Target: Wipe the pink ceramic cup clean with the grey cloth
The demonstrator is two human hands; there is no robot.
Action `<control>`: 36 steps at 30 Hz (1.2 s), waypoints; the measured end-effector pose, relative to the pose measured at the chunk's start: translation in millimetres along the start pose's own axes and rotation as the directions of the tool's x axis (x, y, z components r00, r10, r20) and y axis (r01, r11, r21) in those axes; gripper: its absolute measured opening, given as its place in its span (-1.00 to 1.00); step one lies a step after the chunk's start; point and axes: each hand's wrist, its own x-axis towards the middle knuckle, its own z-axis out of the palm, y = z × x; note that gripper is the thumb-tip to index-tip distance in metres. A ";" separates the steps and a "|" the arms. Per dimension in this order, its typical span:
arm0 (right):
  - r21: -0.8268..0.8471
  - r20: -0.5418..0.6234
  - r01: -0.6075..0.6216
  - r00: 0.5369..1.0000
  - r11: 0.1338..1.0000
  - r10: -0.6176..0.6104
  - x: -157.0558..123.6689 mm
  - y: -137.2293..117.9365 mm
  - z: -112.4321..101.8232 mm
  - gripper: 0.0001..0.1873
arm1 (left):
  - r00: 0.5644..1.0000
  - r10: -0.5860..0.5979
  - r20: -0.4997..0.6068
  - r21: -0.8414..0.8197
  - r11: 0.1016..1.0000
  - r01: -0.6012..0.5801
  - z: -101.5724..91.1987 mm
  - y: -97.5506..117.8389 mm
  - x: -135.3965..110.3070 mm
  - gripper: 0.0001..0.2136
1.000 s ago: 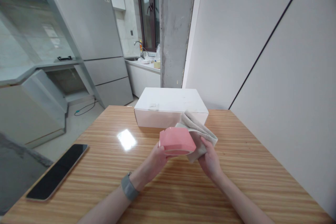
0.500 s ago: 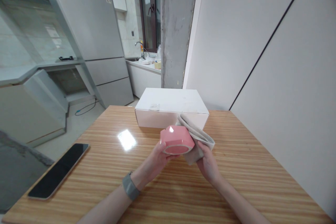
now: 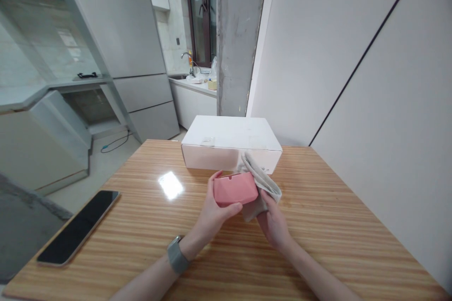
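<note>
Above the table, my left hand point(image 3: 212, 211) grips a pink ceramic ashtray point(image 3: 236, 190) with faceted sides and a small notch in its upper rim. The thumb lies along its lower edge and the fingers curl round its left end. My right hand point(image 3: 273, 223) is closed on a folded grey cloth point(image 3: 263, 181), which lies against the right end of the ashtray. The ashtray's inside and the fingers behind the cloth are hidden. A grey band point(image 3: 177, 255) is on my left wrist.
Just beyond my hands, a closed white box point(image 3: 231, 134) stands on the wooden table point(image 3: 335, 225). A smartphone point(image 3: 79, 228) lies dark at the left edge. A white wall point(image 3: 399, 117) borders the right side; a fridge point(image 3: 120, 23) and sink counter are farther back.
The ashtray has turned in my left hand: its underside showed before, now its side and notched rim. My left thumb has come round to the front. The cloth has shifted slightly left.
</note>
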 end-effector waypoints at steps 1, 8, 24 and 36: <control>-0.002 0.003 -0.007 1.000 1.000 0.007 -0.2 0.9 -0.4 -0.60 | 1.000 0.017 0.007 0.036 0.999 -0.018 1.8 3.2 -1.8 -0.09; 0.009 -0.010 -0.044 0.999 0.999 0.044 5.4 -4.2 0.5 -0.56 | 0.989 -0.027 0.142 -0.035 0.999 0.033 -1.3 9.6 -4.0 -0.01; 0.053 0.026 -0.124 0.992 0.991 0.123 -2.5 -20.5 11.4 -0.63 | 0.977 0.025 0.213 -0.120 0.993 0.001 -3.5 -2.7 -0.9 -0.08; -0.046 0.043 -0.003 0.999 0.999 0.005 -2.8 -9.0 5.8 -0.67 | 0.996 -0.012 0.093 0.008 1.000 0.011 -7.6 9.1 4.3 -0.09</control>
